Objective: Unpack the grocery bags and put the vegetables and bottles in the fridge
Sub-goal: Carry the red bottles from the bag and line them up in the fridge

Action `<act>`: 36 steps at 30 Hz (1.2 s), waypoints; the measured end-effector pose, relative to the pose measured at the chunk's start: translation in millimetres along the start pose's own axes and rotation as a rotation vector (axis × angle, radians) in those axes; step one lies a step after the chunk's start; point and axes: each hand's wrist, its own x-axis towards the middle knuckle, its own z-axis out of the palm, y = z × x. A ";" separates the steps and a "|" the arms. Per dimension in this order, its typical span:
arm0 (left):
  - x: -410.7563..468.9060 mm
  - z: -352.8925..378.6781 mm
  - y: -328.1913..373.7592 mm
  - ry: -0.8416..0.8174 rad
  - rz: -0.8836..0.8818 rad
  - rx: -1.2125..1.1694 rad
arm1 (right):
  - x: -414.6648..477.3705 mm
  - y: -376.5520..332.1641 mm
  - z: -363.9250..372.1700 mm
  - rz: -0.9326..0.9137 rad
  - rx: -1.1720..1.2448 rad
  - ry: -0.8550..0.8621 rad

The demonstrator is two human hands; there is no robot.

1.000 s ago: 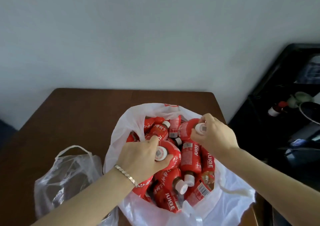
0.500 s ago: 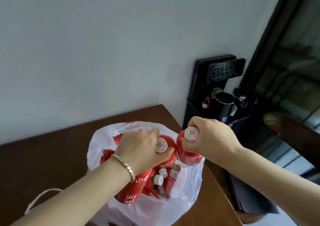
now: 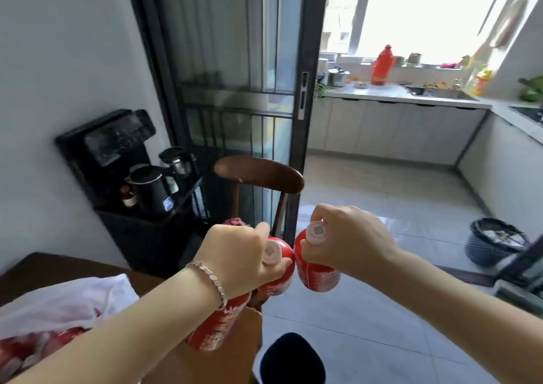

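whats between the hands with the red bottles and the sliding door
A brown wooden chair: its curved backrest stands beyond the left hand and right hand gripping red bottles and before the sliding door, in the head view.

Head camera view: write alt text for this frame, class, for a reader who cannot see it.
The left hand and right hand each grip a white-capped red plastic bottle by the top, the left bottle beside the right bottle. At lower left, a white plastic bag lies on a brown wooden table.
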 end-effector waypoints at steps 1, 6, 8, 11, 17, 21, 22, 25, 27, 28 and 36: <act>17.7 -1.1 23.4 0.019 0.062 -0.010 | -12.3 23.4 -9.4 0.061 -0.027 0.030; 104.7 7.6 145.2 0.167 0.328 -0.080 | -79.8 143.2 -54.1 0.299 -0.105 0.126; 135.4 11.5 204.1 0.173 0.410 -0.093 | -111.1 194.2 -72.2 0.378 -0.095 0.151; 176.8 11.5 305.4 0.212 0.455 -0.251 | -165.9 279.6 -103.8 0.476 -0.117 0.206; 258.5 -9.1 492.2 0.148 0.674 -0.331 | -254.9 424.5 -170.6 0.717 -0.212 0.294; 309.5 -29.0 595.8 0.139 0.807 -0.346 | -298.7 504.9 -210.2 0.872 -0.235 0.366; 321.5 -34.0 619.2 0.147 0.833 -0.363 | -307.6 523.9 -219.2 0.905 -0.225 0.377; 359.7 -43.9 688.0 0.177 0.895 -0.418 | -330.8 581.7 -241.0 0.993 -0.263 0.409; 386.3 -48.2 732.6 0.182 0.911 -0.456 | -342.7 620.4 -253.4 1.044 -0.296 0.456; 399.8 -50.4 754.9 0.179 0.926 -0.472 | -347.7 639.7 -260.4 1.068 -0.306 0.488; 522.4 -96.8 947.0 0.235 1.212 -0.514 | -384.4 785.7 -353.8 1.340 -0.456 0.632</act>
